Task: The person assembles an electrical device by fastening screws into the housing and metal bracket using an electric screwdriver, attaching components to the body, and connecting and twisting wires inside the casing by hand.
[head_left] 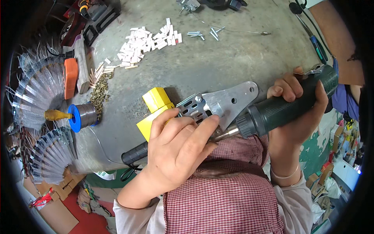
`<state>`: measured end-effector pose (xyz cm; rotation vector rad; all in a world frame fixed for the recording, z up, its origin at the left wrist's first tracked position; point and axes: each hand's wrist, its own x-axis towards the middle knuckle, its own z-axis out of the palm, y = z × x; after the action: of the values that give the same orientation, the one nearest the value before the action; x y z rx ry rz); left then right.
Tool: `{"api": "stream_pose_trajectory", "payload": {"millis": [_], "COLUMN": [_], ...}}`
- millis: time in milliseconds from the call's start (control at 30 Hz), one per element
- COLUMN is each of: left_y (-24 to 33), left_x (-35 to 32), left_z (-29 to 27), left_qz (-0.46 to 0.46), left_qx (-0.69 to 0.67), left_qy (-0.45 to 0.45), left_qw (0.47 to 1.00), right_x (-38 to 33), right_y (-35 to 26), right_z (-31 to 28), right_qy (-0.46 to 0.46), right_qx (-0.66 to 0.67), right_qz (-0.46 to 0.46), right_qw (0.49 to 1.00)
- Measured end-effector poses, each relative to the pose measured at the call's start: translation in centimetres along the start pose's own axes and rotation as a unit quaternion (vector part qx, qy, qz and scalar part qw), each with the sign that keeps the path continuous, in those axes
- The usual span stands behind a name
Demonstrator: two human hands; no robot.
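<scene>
On grey surface (pixel 218 66), perforated metal plate (pixel 222 102) with yellow block (pixel 155 105) at centre, right hand (pixel 300 113) grip clamped on dark green power tool (pixel 288 102), left hand (pixel 177 150) fingers closed pinching plate edge, white rectangular labels pile (pixel 146 43) behind.

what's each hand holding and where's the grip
The right hand grips the dark green power screwdriver around its body. The left hand presses on the metal bracket by the yellow block.
</scene>
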<state>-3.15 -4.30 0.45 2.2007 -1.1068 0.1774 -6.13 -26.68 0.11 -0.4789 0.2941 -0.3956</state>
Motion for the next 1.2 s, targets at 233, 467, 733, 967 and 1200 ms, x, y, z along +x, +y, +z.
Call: {"api": "stream_pose_trajectory", "payload": {"millis": [233, 467, 733, 967, 1200], "left_y": [0.0, 0.0, 0.3, 0.3, 0.4], "left_x": [0.1, 0.1, 0.3, 0.3, 0.4], "left_z": [-0.1, -0.2, -0.2, 0.1, 0.1], "left_qz": [-0.016, -0.019, -0.023, -0.025, -0.034], "left_qx": [-0.020, -0.017, -0.004, 0.004, 0.008], "left_qy": [-0.033, -0.042, -0.049, -0.027, -0.028], "left_qw": [0.999, 0.999, 0.999, 0.999, 0.999], "right_x": [-0.3, -0.5, -0.3, -0.3, -0.5], "right_y": [0.1, 0.5, 1.0, 1.4, 1.6], "right_z": [-0.8, -0.9, -1.9, -1.8, -2.1], "right_qy": [0.014, 0.000, 0.027, 0.008, 0.005], "right_qx": [0.015, 0.050, 0.113, 0.114, 0.106], "right_qz": [0.013, 0.027, 0.066, 0.059, 0.059], "right_qw": [1.000, 0.998, 0.991, 0.992, 0.993]}}
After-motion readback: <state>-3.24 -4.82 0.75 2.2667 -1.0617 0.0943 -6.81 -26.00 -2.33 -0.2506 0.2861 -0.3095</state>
